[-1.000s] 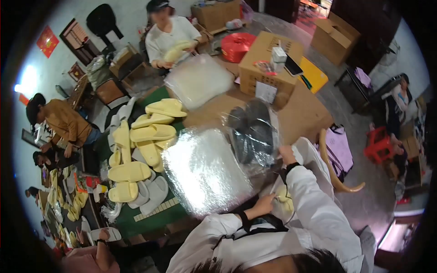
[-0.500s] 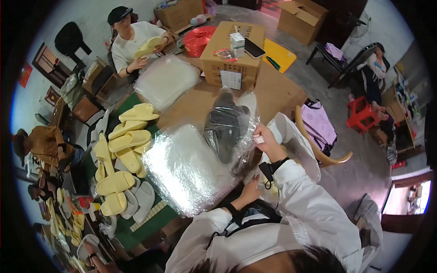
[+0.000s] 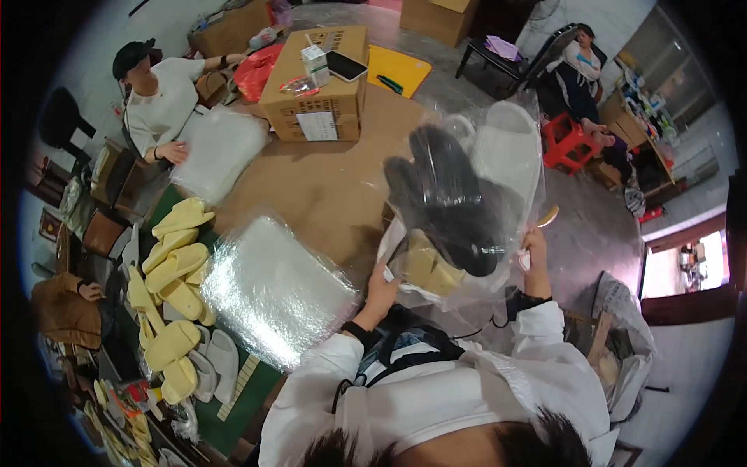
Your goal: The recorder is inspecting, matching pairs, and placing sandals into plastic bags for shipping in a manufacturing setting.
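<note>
- Hands well apart: the right hand (image 3: 535, 265) clamps the right edge of the clear plastic bag (image 3: 537, 167); the left hand (image 3: 380, 297) is at the near-left edge of a white sack (image 3: 393, 240), whether gripping it I cannot tell.
- Brown-topped desk (image 3: 303, 187) with a green mat (image 3: 257, 381) at its left.
- Carton (image 3: 323, 101) standing at the far side of the desk.
- Stack of clear bags (image 3: 280, 284) lying flat, left of the hands.
- Dark slides (image 3: 451, 198), wrapped in plastic, in front of the person, between and beyond the hands; their long axis slants from far left to near right.
- Pale grey slide (image 3: 506, 152) beside them on the right, its long axis running away from the person; I cannot tell the toe end.
- Yellow slides (image 3: 175, 268) piled on the mat, pointing various ways.
- Black phone (image 3: 346, 67) flat on the carton.
</note>
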Demonstrator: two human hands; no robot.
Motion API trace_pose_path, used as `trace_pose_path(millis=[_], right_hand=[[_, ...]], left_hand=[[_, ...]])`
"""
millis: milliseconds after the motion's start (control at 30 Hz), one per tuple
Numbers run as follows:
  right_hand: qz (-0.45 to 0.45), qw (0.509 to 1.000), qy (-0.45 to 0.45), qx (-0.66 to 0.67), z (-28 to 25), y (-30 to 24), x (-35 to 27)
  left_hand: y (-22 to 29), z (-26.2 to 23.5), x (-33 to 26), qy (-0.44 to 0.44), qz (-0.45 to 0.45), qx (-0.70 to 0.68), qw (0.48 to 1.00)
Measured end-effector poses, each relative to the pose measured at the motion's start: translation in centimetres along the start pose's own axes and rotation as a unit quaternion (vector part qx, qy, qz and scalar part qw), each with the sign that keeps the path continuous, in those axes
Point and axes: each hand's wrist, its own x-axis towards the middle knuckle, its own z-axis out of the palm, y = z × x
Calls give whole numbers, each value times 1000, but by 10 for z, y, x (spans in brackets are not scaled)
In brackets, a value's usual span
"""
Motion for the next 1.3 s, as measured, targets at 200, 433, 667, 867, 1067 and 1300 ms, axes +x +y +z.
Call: trace_pose_path(millis=[200,433,667,867,1067,1300], right_hand=[[122,978,-84,-144,-85,52,-32],[222,963,-61,-140,-90,44,-47],[223,929,-157,-251,-59,37,-9],[59,895,-180,-404,-43,98,40],[-25,839,-209,-502,-1,129,44],[110,973,-90,-184,25,80,9]], left_hand=[[46,-1,26,-10,-88,-141,986],[54,5,32,-8,-68,-178,982],[35,1,30,-20,-70,-73,995],[65,-1,21,-30,-75,-81,993],[56,-8,24,-56,-67,-114,990],[78,-8,19,-61,-125,-100,985]])
